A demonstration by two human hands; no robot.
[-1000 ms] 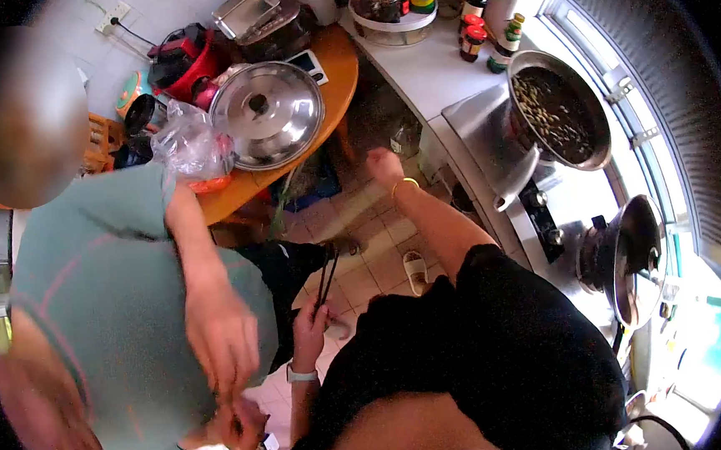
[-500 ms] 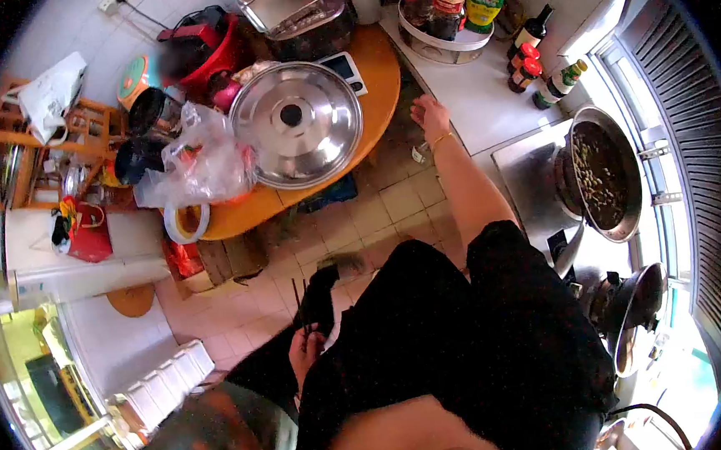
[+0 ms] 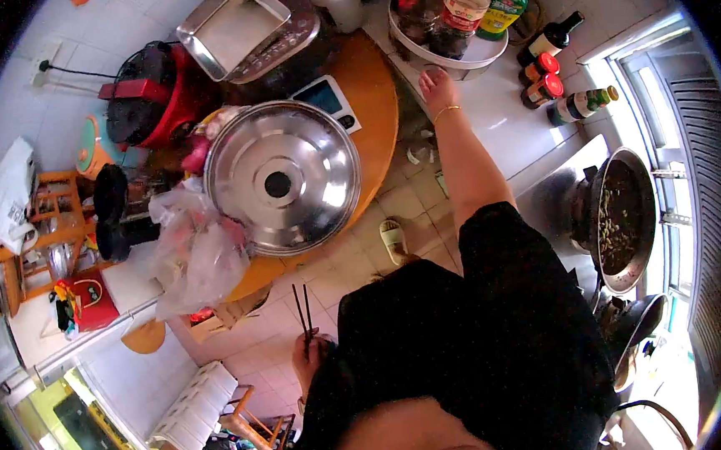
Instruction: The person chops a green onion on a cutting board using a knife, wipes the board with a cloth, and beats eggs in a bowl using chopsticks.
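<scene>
My left hand (image 3: 306, 356) is low beside my body, closed around a pair of dark chopsticks (image 3: 302, 304) that point up and away from me. My right hand (image 3: 437, 88), a thin bracelet on its wrist, stretches out with fingers loosely apart and holds nothing I can see. Its fingertips are close to the rim of a round white rack (image 3: 449, 58); I cannot tell whether they touch. On that rack stand a red-capped bottle (image 3: 461, 13) and a green bottle with a yellow cap (image 3: 505, 2), among others.
A big steel lid (image 3: 314, 157), a kitchen scale (image 3: 328, 102) and a plastic bag (image 3: 199, 253) lie on the wooden table (image 3: 381, 131). To the right, a pan of food (image 3: 624, 223) sits on the stove. A dark bottle (image 3: 555, 37) and red-lidded jars (image 3: 543, 87) stand by the window.
My right hand has moved forward, up to the bottle rack. My view has shifted toward the table. The other person at the lower left is out of sight. The chopsticks stay in my left hand.
</scene>
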